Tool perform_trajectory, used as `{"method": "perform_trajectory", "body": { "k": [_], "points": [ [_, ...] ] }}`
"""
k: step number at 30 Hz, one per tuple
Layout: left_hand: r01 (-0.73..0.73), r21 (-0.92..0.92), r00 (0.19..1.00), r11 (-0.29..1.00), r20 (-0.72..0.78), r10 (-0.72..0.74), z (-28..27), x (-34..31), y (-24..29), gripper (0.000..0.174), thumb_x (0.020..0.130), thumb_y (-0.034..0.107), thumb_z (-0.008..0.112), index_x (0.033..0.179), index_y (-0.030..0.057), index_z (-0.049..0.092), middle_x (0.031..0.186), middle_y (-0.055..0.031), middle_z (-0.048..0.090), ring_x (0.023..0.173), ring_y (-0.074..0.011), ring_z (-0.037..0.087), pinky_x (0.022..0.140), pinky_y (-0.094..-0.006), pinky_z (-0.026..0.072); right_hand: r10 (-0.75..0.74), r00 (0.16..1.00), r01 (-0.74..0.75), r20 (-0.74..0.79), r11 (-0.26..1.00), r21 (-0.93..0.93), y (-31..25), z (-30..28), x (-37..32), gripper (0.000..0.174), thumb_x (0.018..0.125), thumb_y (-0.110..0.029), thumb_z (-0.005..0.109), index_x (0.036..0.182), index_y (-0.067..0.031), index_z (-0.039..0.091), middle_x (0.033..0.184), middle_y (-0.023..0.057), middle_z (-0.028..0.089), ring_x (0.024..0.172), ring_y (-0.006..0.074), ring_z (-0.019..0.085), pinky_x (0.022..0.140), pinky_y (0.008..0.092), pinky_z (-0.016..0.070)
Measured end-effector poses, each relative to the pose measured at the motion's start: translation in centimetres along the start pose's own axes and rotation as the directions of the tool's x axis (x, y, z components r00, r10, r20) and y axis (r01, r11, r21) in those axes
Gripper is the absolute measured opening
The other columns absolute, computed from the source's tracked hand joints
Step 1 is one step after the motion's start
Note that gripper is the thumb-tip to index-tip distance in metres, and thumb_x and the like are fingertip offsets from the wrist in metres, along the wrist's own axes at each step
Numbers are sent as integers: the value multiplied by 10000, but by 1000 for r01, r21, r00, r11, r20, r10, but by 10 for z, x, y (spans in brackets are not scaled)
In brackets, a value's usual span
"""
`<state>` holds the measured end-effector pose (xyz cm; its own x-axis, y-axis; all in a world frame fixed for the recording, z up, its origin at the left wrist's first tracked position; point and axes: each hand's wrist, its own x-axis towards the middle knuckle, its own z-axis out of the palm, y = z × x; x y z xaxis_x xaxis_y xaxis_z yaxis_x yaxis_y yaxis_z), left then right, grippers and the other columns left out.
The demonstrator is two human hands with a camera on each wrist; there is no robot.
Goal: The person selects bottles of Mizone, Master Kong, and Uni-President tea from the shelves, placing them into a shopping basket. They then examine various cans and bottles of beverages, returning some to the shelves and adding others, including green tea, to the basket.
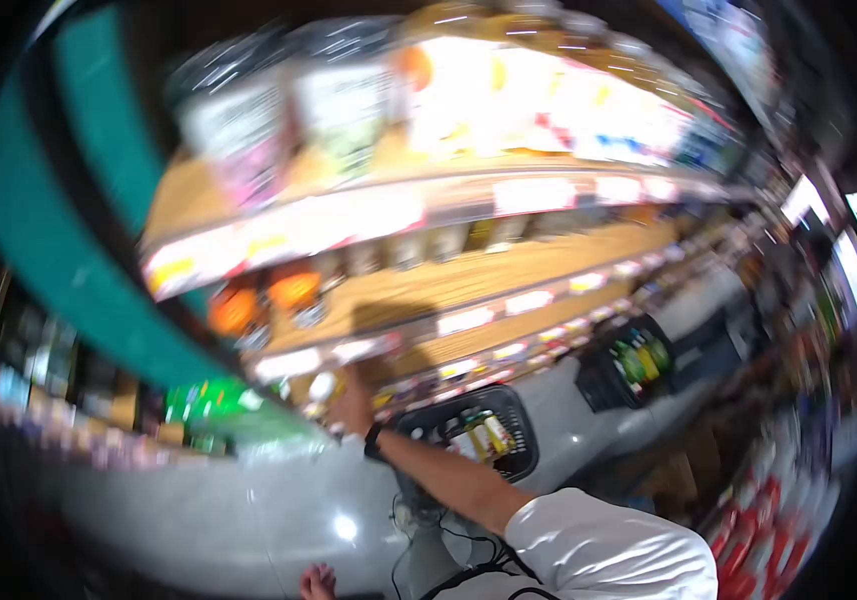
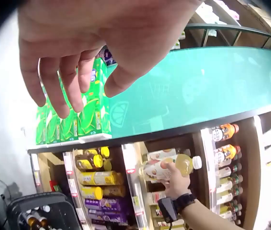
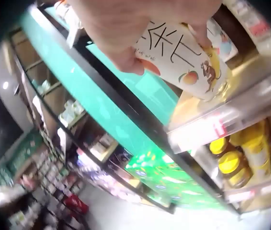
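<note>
My right hand [image 3: 111, 33] grips a drink bottle [image 3: 181, 62] with a white label, dark lettering and pictured fruit. In the left wrist view the bottle [image 2: 185, 164] shows pale yellow contents and a white cap, lying sideways at a shelf compartment. That hand [image 2: 176, 181] wraps round its label; a black band circles the wrist. Similar bottles sit in the same compartment. In the blurred head view the right hand [image 1: 352, 405] reaches to the lower shelves. My left hand [image 2: 97, 33] hangs with loose fingers and nothing in it, low in the head view [image 1: 319, 580].
A black basket [image 2: 37, 199] with bottles stands beside the shelves. Yellow-capped jars [image 3: 236, 163] fill a lower shelf near the held bottle. Green cartons [image 2: 91, 115] are stacked by the teal end panel [image 2: 174, 91]. Farther along stands another basket [image 1: 594, 385] holding green items.
</note>
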<state>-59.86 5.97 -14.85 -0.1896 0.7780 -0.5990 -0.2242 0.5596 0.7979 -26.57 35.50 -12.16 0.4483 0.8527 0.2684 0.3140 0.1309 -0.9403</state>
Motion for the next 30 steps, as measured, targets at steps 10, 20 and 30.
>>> {"method": "perform_trajectory", "body": {
  "k": [10,20,30],
  "points": [
    [-179,107,797,978,598,81,176,36,66,401,1030,271,535,1330,7,499,1265,-153,617,1112,-303,606,982,-424,484,-244,833,348,497,929,-128,-90,-182,-110,789,731,-334,801,1388,-41,479,1354,222,524,1228,386,538,1020,464,453],
    [-27,230,599,973,783,-168,343,-43,26,377,1035,308,536,1290,30,522,1187,-121,625,1058,-273,611,931,-400,507,497,853,-470,159,864,-180,-87,-340,-178,705,796,-631,716,1062,21,670,980,225,704,903,345,688,787,412,518],
    [322,343,476,882,747,-464,385,-113,-57,364,1037,332,538,1262,46,537,1129,-98,626,1021,-254,613,897,-387,520,511,832,-505,217,859,-86,-86,-442,-201,767,973,-598,526,1340,75,507,1245,248,605,1150,345,599,959,376,453]
  ]
}}
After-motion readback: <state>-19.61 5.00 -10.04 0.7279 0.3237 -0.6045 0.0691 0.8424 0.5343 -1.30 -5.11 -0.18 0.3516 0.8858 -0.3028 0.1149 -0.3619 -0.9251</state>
